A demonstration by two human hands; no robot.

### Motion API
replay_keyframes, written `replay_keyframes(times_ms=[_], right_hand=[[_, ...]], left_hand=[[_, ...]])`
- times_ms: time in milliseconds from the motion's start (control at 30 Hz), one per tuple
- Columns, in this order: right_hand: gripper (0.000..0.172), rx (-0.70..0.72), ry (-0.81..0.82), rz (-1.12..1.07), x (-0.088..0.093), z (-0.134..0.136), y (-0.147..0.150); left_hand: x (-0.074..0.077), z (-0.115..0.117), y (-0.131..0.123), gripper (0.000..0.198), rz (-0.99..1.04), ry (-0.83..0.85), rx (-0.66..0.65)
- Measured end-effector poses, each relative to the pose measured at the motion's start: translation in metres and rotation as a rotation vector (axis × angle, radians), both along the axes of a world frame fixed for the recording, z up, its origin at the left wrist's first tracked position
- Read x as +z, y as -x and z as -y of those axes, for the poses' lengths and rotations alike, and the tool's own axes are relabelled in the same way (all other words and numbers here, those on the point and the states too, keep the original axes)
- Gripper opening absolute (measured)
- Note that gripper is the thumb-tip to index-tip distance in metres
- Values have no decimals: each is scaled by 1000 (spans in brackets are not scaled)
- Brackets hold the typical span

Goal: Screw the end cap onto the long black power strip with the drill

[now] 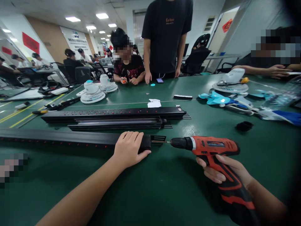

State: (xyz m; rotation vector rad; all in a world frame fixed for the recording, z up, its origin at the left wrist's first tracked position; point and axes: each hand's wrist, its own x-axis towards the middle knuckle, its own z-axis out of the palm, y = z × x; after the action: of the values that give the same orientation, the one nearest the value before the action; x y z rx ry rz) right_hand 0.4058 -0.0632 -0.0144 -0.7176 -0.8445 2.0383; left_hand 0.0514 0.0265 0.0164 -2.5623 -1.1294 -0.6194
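My left hand (129, 148) lies over the right end of a long black power strip (70, 138) and holds it down on the green table (164, 194), fingers curled over its far edge. My right hand (225, 171) grips the handle of a red and black cordless drill (211, 150). The drill lies level, pointing left, and its thin bit (161, 142) reaches the end bracket of the strip, right beside my left hand.
Two more black power strips (113, 113) lie parallel farther back. White fan parts (92, 92) sit at the back left, blue fan blades (217, 99) and a white fan (231, 81) at the right, a black cap (244, 126) near the drill. Other people sit and stand across the table.
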Motion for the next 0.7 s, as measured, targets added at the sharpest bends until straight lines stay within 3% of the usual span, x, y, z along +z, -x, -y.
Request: replay_keyframes(times_ms=[333, 700], right_hand=[[37, -11, 39, 19, -6, 0, -5], [38, 6, 6, -19, 1, -1, -1]], left_hand=[[1, 1, 0, 60, -1, 1, 10], [0, 1, -1, 60, -6, 9, 20]])
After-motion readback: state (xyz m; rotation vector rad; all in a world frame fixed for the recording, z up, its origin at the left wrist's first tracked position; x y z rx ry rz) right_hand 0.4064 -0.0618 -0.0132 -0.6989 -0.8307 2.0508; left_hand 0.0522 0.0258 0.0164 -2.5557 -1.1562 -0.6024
